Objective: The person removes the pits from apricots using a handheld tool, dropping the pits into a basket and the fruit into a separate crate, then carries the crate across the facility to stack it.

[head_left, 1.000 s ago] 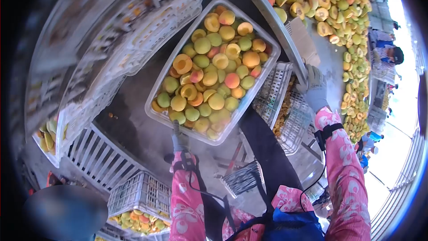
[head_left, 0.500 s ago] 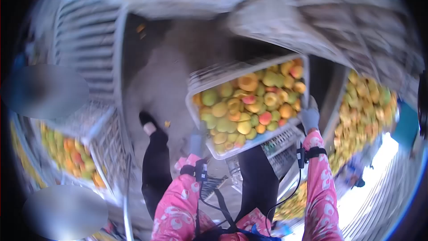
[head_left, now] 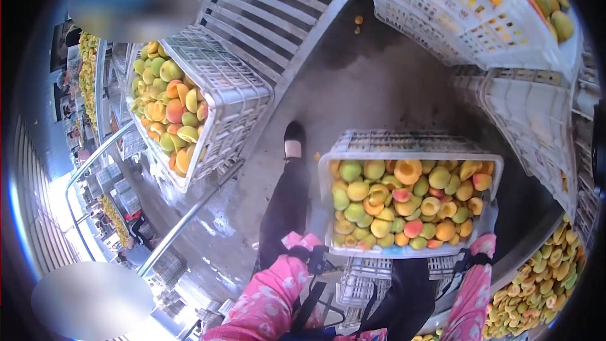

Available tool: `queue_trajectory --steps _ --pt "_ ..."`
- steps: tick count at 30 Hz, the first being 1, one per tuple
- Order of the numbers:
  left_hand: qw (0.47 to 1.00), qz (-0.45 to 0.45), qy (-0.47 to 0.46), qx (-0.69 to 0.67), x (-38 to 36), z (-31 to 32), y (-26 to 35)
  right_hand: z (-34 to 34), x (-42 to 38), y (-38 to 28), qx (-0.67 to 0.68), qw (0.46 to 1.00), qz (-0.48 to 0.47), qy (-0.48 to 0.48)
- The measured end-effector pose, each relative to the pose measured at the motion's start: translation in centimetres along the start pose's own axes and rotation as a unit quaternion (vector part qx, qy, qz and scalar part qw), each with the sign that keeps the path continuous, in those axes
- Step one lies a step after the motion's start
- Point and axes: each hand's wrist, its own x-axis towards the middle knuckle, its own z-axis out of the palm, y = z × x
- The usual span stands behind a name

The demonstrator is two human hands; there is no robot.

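A white plastic crate (head_left: 413, 254) full of yellow, green and red-blushed apricot halves (head_left: 394, 208) is held in front of my legs. At its left side is my left hand (head_left: 320, 222), in a grey glove, its fingers largely hidden against the crate. My right hand (head_left: 488, 218), gloved too, grips the opposite side, fingers mostly out of sight. Both forearms have pink patterned sleeves and black wrist straps. Beneath the held crate, part of another white crate (head_left: 366, 281) shows near my legs.
On the left, a filled fruit crate (head_left: 233, 104) stands beside a slatted metal rack (head_left: 278, 9) and a metal rail (head_left: 189, 215). Stacked crates (head_left: 467, 16) rise at upper right. Loose fruit halves (head_left: 536, 278) lie in a heap at lower right. People are in the left background.
My view has swung right, so the rack and left-hand crate appear farther into the picture. The held crate now sits lower and more level, still between my hands.
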Motion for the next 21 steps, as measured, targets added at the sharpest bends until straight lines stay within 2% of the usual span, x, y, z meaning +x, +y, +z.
queue_trajectory --steps 1,2,3,4,5,6,7,8,9,10,12,13,14,16,18,20,21 --pt "0.998 -0.029 -0.003 -0.062 0.0 -0.1 0.4 2.5 -0.8 -3.7 -0.024 0.999 0.037 -0.015" --pt "1.000 -0.029 0.011 0.006 -1.0 -0.2 1.8 3.2 -1.6 -7.2 -0.028 0.998 0.058 -0.028" --pt "0.997 -0.028 0.025 0.071 -2.5 0.0 3.7 2.9 -0.4 -5.8 -0.026 0.993 0.092 -0.064" --pt "0.996 -0.024 0.036 0.083 -3.7 0.7 4.7 2.3 1.6 -0.7 -0.085 0.994 0.025 -0.061" --pt "0.994 -0.019 0.046 0.096 -4.6 1.2 5.2 2.4 0.9 -2.7 -0.045 0.994 0.064 -0.075" --pt "0.997 -0.015 0.057 0.057 -5.5 1.7 5.7 3.6 1.2 -2.3 0.002 0.998 0.059 -0.017" --pt "0.995 -0.057 0.054 0.067 -5.8 1.7 6.9 3.4 2.1 -0.7 -0.029 0.998 0.042 -0.042" --pt "0.991 -0.101 0.049 0.077 -6.9 2.9 8.5 3.2 1.2 -3.7 0.038 0.995 0.093 -0.021" --pt "0.997 -0.072 0.025 -0.030 -8.5 3.8 11.2 3.8 -0.1 -7.6 0.032 0.994 0.100 -0.035" --pt "0.997 -0.069 0.030 -0.029 -10.0 4.2 13.4 3.9 -1.8 -10.5 0.024 0.991 0.116 -0.054" --pt "0.989 -0.040 -0.023 -0.138 -12.4 4.7 16.4 4.1 -3.6 -12.9 0.054 0.988 0.128 -0.071" --pt "0.987 -0.042 -0.032 -0.155 -11.5 3.7 15.0 4.9 -3.3 -14.0 0.076 0.985 0.136 -0.080" --pt "0.987 -0.031 -0.013 -0.160 -12.5 3.7 16.4 4.7 -2.2 -11.8 0.052 0.985 0.120 -0.110" --pt "0.975 -0.051 -0.060 -0.209 -14.5 4.5 20.1 3.9 -3.4 -11.8 0.067 0.984 0.123 -0.113" --pt "0.982 -0.051 -0.040 -0.176 -14.1 3.1 20.2 1.7 -5.8 -11.6 0.083 0.983 0.115 -0.120" --pt "0.952 -0.088 -0.114 -0.271 -12.9 2.4 19.9 -0.1 -8.2 -13.3 0.137 0.977 0.122 -0.109" --pt "0.945 -0.121 -0.125 -0.275 -14.7 3.4 23.3 -0.8 -10.4 -15.5 0.170 0.970 0.135 -0.106"
